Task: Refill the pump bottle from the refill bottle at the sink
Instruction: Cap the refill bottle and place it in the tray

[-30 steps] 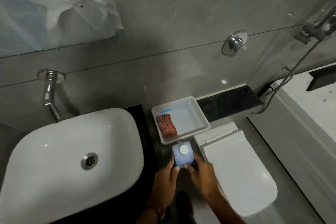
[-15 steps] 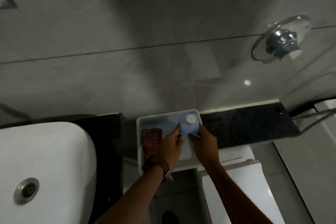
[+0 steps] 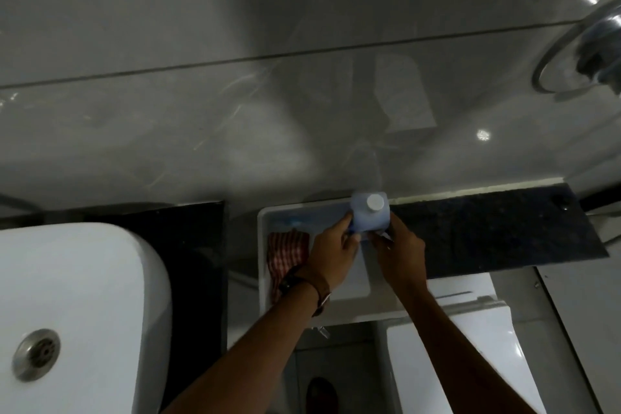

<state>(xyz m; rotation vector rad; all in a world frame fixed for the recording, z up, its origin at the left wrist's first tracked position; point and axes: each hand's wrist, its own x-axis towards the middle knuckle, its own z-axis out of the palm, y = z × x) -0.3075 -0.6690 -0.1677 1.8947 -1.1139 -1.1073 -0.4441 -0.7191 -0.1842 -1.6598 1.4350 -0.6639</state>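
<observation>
A pale blue bottle with a white round cap stands upright at the far right corner of a white tray. My left hand grips its left side and my right hand grips its right side, both over the tray. Seen from above, the bottle's lower part is hidden behind my fingers. No pump head shows, and I cannot tell whether this is the refill bottle or the pump bottle. The white sink with its metal drain lies to the left.
A red checked cloth lies in the tray's left half. A dark stone ledge runs to the right behind a white toilet cistern and lid. A chrome wall fitting sits at upper right on the grey tiled wall.
Both hands carried the bottle forward from in front of the tray into its far right corner. The view moved closer to the wall, and the tap left the frame.
</observation>
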